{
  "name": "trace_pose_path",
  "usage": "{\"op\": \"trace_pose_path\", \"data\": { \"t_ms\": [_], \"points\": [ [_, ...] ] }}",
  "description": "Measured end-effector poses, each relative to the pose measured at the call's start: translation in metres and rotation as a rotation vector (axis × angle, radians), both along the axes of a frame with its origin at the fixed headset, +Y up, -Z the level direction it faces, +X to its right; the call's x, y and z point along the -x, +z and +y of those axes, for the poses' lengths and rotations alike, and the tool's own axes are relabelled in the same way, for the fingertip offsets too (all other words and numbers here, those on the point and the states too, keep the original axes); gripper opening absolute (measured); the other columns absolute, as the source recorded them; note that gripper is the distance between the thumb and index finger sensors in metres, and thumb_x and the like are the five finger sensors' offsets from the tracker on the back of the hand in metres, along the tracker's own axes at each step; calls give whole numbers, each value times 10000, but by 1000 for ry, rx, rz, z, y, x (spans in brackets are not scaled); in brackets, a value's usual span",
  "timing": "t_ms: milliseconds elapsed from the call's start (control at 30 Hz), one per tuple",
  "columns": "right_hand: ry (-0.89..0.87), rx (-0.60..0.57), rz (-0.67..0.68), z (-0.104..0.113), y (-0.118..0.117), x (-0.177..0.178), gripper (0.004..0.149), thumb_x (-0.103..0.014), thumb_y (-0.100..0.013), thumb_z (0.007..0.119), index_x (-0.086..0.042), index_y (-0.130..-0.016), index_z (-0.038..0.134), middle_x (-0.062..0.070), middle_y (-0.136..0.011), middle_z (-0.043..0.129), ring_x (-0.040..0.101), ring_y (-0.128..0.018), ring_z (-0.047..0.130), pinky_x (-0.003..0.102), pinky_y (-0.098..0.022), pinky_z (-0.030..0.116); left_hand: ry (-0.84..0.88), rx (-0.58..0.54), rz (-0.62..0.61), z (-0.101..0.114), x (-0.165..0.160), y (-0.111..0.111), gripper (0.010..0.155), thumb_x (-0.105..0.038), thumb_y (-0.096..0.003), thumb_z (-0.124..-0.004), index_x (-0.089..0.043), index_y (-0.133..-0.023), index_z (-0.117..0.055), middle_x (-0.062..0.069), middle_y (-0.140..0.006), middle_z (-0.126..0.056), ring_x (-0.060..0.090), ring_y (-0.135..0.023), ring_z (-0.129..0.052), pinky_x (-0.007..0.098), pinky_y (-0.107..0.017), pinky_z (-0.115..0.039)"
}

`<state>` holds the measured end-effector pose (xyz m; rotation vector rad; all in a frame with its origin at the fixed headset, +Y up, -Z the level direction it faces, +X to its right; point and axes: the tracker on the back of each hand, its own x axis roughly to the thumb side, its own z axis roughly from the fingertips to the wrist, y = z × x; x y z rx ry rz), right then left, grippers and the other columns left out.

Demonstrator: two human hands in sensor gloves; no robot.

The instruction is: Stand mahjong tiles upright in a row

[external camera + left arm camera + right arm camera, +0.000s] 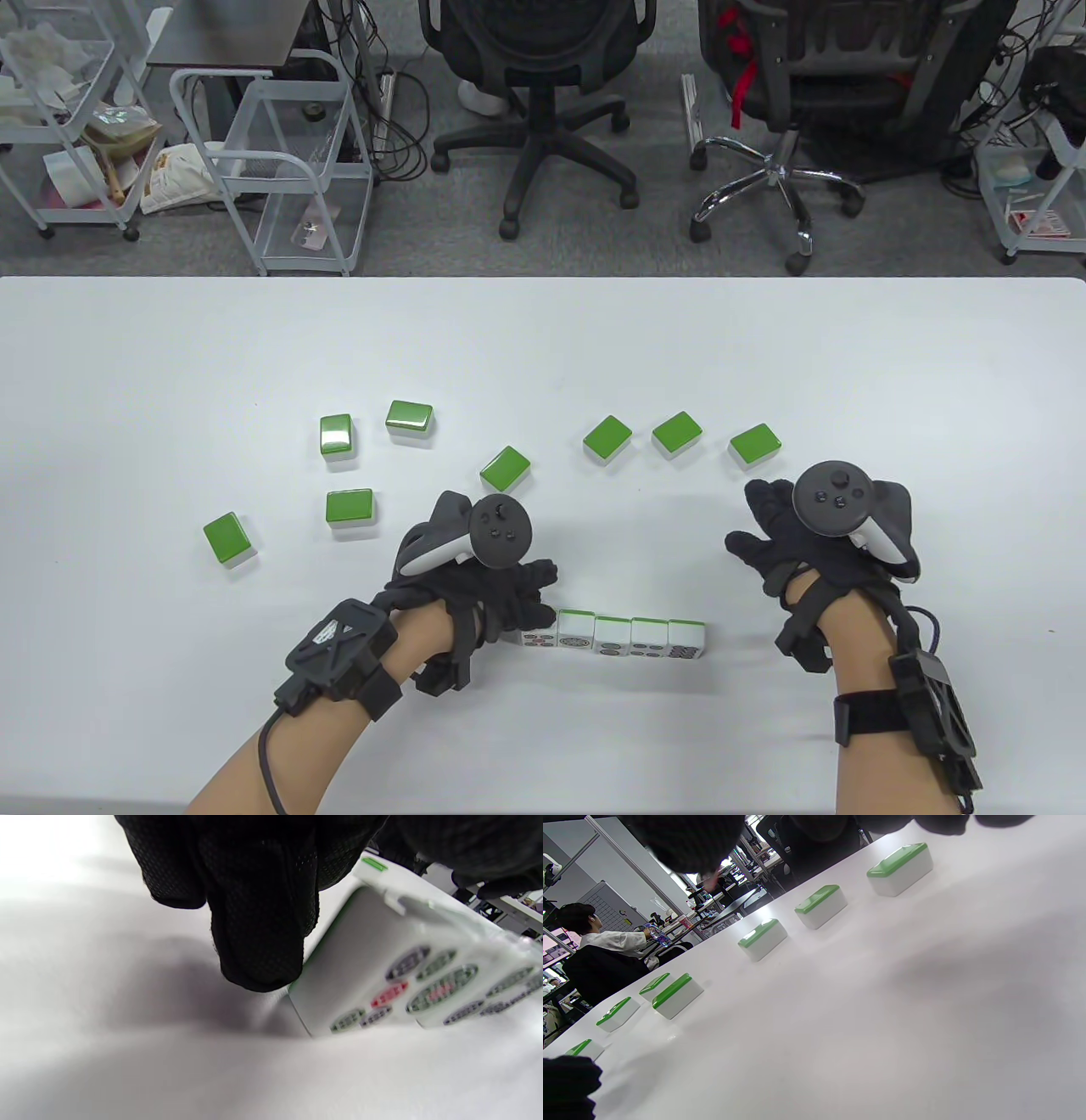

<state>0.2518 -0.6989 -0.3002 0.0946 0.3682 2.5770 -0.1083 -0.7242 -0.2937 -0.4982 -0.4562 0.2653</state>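
Note:
Several mahjong tiles stand upright in a row [632, 638] near the table's front edge, faces toward me. My left hand [543, 594] holds the leftmost tile [538, 637] at the row's left end. In the left wrist view a gloved finger [258, 942] presses that tile's side [352, 984], which leans slightly. My right hand [747, 518] hovers open and empty to the right of the row, just in front of a flat green-backed tile [755, 446]. In the right wrist view that tile [357, 869] lies below the fingers.
Several green-backed tiles lie face down across the white table [170, 356]: three at the right [678, 435], one in the middle [505, 469], several at the left [349, 508]. Office chairs [543, 102] and wire carts [288, 170] stand beyond the far edge.

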Motion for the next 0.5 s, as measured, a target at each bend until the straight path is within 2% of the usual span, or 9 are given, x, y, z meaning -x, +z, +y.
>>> {"op": "trace_pose_path", "data": {
  "t_ms": [133, 233, 267, 333, 400, 500],
  "points": [
    [10, -9, 3, 0, 0, 1, 787, -478, -351, 775, -68, -969, 513, 295, -1029, 432, 619, -880, 514, 704, -564, 553, -98, -190, 89, 36, 34, -10, 753, -624, -216, -760, -373, -915, -637, -140, -898, -900, 83, -661, -1087, 397, -648, -793],
    [11, -9, 3, 1, 0, 1, 787, -478, -353, 775, -68, -970, 510, 296, -1029, 430, 618, -882, 511, 704, -565, 551, -245, -282, 166, 49, 62, -18, 763, -619, -224, -770, -389, -931, -603, -138, -962, -827, 105, -758, -1026, 421, -677, -754],
    [12, -11, 2, 1, 0, 1, 787, -478, -352, 774, -68, -969, 511, 296, -1029, 430, 610, -886, 516, 704, -564, 552, -303, -294, 177, 50, 70, -20, 772, -629, -222, -763, -398, -937, -589, -139, -982, -800, 109, -789, -1004, 427, -684, -742],
    [15, -15, -3, 1, 0, 1, 787, -479, -351, 774, -68, -969, 511, 296, -1029, 432, 621, -880, 512, 704, -564, 552, -475, -376, 296, 51, 93, -24, 771, -658, -224, -728, -393, -936, -597, -128, -984, -801, 111, -780, -1012, 425, -673, -755],
    [16, -20, -5, 1, 0, 0, 788, -479, -352, 774, -67, -970, 511, 296, -1029, 432, 619, -880, 513, 704, -564, 553, -513, -409, 388, 45, 106, -26, 763, -668, -239, -689, -368, -936, -611, -98, -966, -831, 123, -745, -1040, 426, -655, -775],
    [13, -13, -2, 1, 1, 1, 787, -479, -353, 775, -68, -970, 509, 295, -1029, 429, 621, -880, 509, 703, -565, 551, -574, -327, 365, 27, 111, -31, 778, -660, -231, -727, -386, -945, -583, -90, -1027, -740, 141, -835, -981, 441, -682, -738]
  ]
}}
